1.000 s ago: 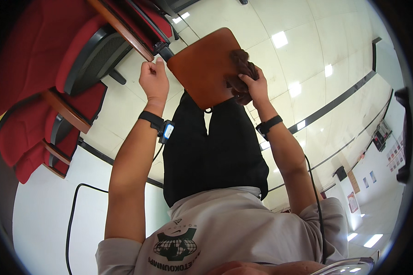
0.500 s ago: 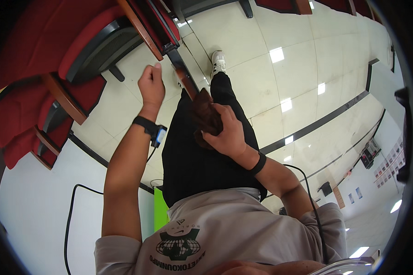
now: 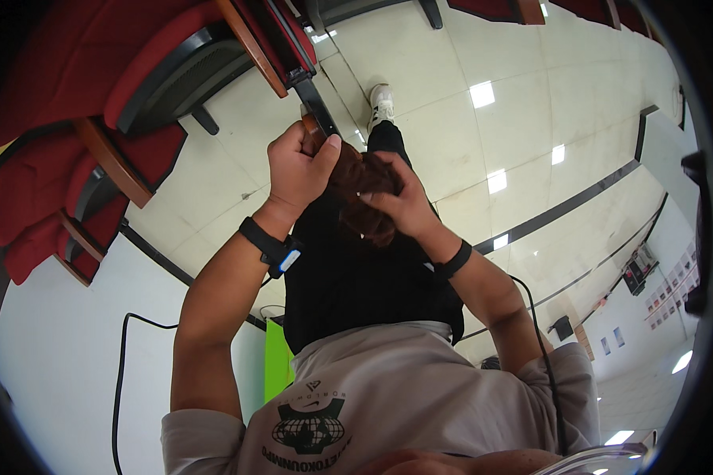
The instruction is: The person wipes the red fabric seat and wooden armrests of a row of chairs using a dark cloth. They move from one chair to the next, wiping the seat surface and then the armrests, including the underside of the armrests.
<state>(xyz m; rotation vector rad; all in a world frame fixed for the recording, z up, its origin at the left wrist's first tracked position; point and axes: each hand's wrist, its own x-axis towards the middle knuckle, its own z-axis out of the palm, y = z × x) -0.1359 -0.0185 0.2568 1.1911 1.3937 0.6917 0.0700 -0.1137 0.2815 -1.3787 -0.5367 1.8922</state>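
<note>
A dark brown cloth (image 3: 367, 218) is bunched in my right hand (image 3: 410, 204), its fingers curled over the bundle in front of my black trousers. My left hand (image 3: 299, 172) is closed around the brown wooden edge (image 3: 313, 127) of a narrow piece fixed to a black metal arm (image 3: 318, 103). That arm reaches toward me from the red chair row. The cloth lies against the near end of the wooden piece and covers part of it, so its full shape is hidden.
Red padded chairs (image 3: 36, 178) with wooden armrests (image 3: 112, 158) fill the left side. My shoe (image 3: 381, 103) stands on the pale tiled floor (image 3: 523, 71). A black cable (image 3: 119, 380) hangs at the left, and a bright green panel (image 3: 277, 360) stands near my waist.
My left hand has moved right and closed on the wooden piece beside the metal arm. My right hand has shifted slightly up and right with the cloth.
</note>
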